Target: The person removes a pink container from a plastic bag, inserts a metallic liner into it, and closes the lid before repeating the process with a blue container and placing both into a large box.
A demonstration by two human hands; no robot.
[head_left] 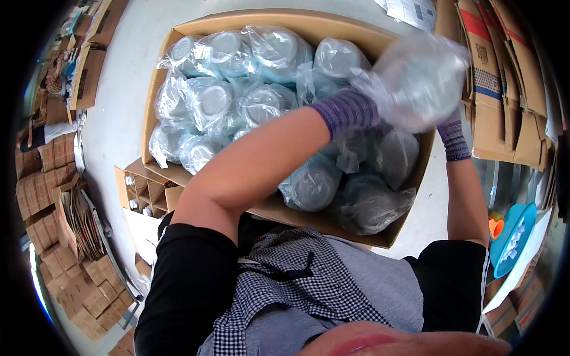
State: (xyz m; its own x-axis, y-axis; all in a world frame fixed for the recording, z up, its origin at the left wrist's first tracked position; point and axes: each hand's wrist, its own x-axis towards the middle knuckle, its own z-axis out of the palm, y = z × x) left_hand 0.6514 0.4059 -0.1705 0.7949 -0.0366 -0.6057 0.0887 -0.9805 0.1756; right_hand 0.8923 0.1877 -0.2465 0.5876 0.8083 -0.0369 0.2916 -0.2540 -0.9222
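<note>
A round, clear container wrapped in a plastic bag [418, 80] is up over the right end of a large open cardboard box [380, 37], slightly blurred. My left hand [351, 111], in a purple striped knit glove, reaches across the box to its left side. My right hand [452, 133], gloved alike, is at its lower right. Both sets of fingers are mostly hidden by the container, which the two hands hold between them. Inside the box, several similar bagged containers [214, 101] stand packed in rows with grey round ends up; one grey-ended bagged container [377, 207] lies tilted near the front right corner.
Flattened cardboard cartons [493, 83] lean at the right. Below them are a blue basin [513, 240] and an orange cup-shaped thing [495, 226]. A smaller divided carton [145, 188] with white-capped bottles sits left of the box. Brown cartons [53, 184] are stacked at the far left.
</note>
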